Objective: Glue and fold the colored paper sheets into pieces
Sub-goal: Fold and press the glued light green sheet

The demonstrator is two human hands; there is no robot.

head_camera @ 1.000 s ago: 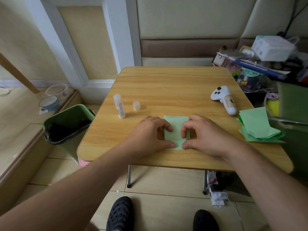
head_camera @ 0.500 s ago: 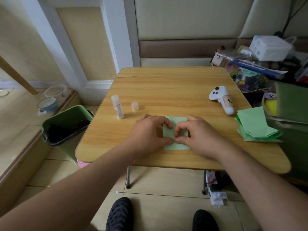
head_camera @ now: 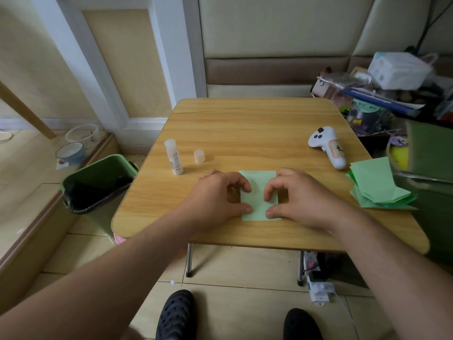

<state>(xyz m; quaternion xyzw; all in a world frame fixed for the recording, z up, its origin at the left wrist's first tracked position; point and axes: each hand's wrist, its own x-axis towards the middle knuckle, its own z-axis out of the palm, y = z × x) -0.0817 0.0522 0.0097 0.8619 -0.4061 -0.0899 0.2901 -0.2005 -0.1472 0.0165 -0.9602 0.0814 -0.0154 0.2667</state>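
Compared with half a second ago, the hands are sitting slightly wider apart, so more of the green sheet is showing between them; the sheet itself is lying where it was, flat near the table's front edge, about midway along it. The left hand is pressing the sheet's left edge with curled fingertips and thumb, and the right hand is doing the same on the right edge; both are pinning the paper down rather than lifting it. The sheet is reading as a rectangle whose long axis is running from the front edge toward the back edge, its short sides lying parallel to the front edge. A stack of green sheets is resting at the table's right edge, partly overhanging it. The uncapped glue stick is standing near the left edge with its cap just beside it. A white controller is lying toward the right edge, behind the stack.
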